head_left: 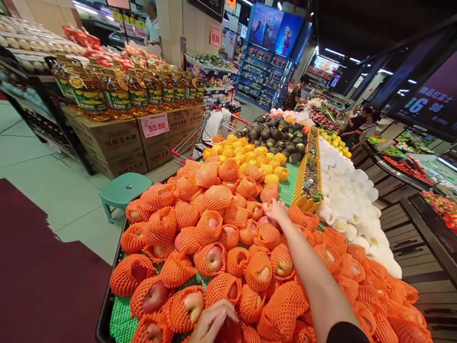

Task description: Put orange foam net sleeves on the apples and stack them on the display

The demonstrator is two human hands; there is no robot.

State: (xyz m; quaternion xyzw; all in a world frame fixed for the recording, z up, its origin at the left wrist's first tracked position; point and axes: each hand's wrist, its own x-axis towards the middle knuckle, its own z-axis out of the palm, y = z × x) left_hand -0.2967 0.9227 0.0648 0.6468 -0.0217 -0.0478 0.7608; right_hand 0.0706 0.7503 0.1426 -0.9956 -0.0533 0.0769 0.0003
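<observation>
A heap of apples in orange foam net sleeves point(213, 258) spreads in front of me. My right hand point(276, 212) reaches far into the heap, its fingers curled onto a pinkish apple point(264, 220) in its net. Part of that apple is hidden by the hand and the netting. Low in the view, my left hand point(210, 323) hovers at or touches the nearest apples, loosely bent with thumb and forefinger apart; nothing shows in it. Close by lies a sleeved apple point(193, 305) with its yellow-red skin showing.
Beyond the apples are yellow-netted fruit point(251, 155) and dark green fruit point(276, 133). White-wrapped fruit point(344, 185) lies right of a yellow divider point(308, 175). At left stand a green stool point(125, 190), oil bottles point(91, 92) on cartons and a shopping cart point(190, 142). People point(361, 123) stand farther back.
</observation>
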